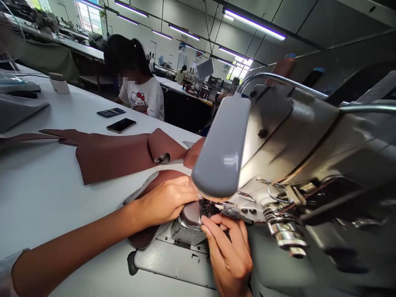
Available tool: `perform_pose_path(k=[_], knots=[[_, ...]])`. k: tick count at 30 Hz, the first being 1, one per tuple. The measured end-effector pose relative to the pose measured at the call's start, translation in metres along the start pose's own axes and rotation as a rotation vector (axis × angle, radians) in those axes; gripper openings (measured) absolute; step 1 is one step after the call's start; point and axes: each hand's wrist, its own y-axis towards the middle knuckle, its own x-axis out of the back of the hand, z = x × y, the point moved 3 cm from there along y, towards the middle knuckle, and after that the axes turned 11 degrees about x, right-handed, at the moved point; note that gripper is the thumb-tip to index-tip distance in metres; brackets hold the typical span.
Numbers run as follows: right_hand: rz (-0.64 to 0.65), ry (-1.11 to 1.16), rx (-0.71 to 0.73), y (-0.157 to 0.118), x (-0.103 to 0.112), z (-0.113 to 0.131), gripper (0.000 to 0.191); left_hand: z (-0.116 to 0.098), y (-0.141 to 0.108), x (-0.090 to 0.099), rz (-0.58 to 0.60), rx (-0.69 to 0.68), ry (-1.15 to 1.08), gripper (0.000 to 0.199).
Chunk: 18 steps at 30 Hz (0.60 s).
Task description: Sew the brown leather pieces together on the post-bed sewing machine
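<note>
A grey sewing machine (309,136) fills the right half of the view, its lamp head (221,152) hanging over the needle area. Brown leather-like material (120,154) lies spread on the white table (40,194), and one fold of it runs under the machine's foot. My left hand (163,200) presses flat on that brown material just left of the needle. My right hand (227,251) sits below the needle, its fingers pinching the edge of the material at the foot. The needle itself is hidden by the lamp.
Two phones (121,125) (110,112) lie on the table behind the material. A person in a white shirt (142,93) sits at the table's far side. A white cup (58,82) and grey equipment (15,103) stand at the far left. More workstations stretch behind.
</note>
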Motion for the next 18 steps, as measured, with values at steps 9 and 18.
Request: perform_pose_path(k=[9,18], knots=[[0.050,0.008,0.014,-0.004,-0.004,-0.001,0.028,0.012,-0.003,-0.008,-0.032,0.117,-0.018,0.028],[0.116,0.116,-0.078,-0.054,0.020,-0.001,0.045,0.014,-0.060,-0.026,0.055,0.482,0.130,0.067]])
